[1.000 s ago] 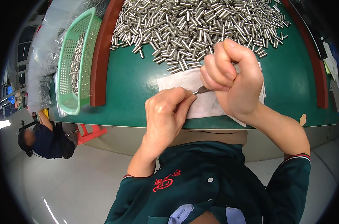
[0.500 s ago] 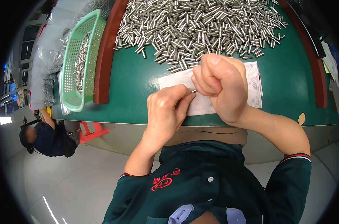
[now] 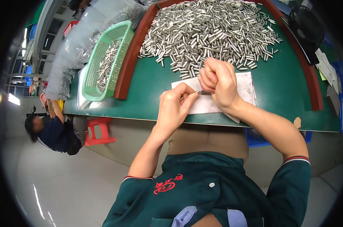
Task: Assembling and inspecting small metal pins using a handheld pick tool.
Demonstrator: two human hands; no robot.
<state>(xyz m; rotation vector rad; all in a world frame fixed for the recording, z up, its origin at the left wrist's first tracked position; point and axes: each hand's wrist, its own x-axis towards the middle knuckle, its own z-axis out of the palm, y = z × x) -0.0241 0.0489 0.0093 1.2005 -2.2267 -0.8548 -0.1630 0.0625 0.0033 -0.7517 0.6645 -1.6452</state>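
My left hand [image 3: 175,105] pinches a small shiny metal pin [image 3: 198,91] between thumb and fingertips, its end poking out toward the right. My right hand [image 3: 225,85] is curled into a fist just right of the pin; whatever its fingers hold is hidden. Both hands are over a white cloth [image 3: 246,87] with grey smudges, which lies on the green tabletop [image 3: 283,94]. Beyond the hands spreads a large heap of short cylindrical metal pins [image 3: 209,36].
Brown wooden rails [image 3: 131,62] border the work area. Left of it a green plastic basket [image 3: 89,81] holds more pins, beside clear bags [image 3: 63,81] of metal parts. A black fan [image 3: 306,26] stands at right. Another person [image 3: 52,130] is at the far left, near a red stool [image 3: 99,132].
The view has shifted, so more of the heap and the basket shows. My two hands remain close together over the cloth, the left still pinching the pin and the right still curled.
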